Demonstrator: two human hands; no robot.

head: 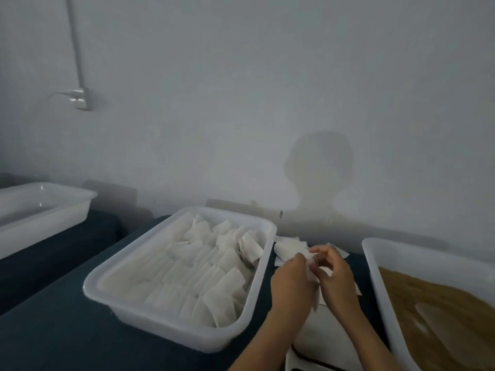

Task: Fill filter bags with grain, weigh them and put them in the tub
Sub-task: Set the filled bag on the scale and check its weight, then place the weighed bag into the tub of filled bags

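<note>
White paper filter bag [312,266] was pinched between the left hand [293,281] and right hand [333,271] at lower centre, seemingly to be opened for filling. Brown grain lay in the white plastic tub [380,263] at lower right, within reach; filled bags sat in the white rectangular tub [257,295] left of centre.

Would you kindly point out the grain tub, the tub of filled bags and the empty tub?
grain tub [375,266]: head view, left wall.
bag tub [171,321]: head view, near rim.
empty tub [61,207]: head view, right wall.

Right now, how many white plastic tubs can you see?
3: an empty tub far left, a tub of filter bags in the middle, a tub of grain on the right, partly cropped.
</note>
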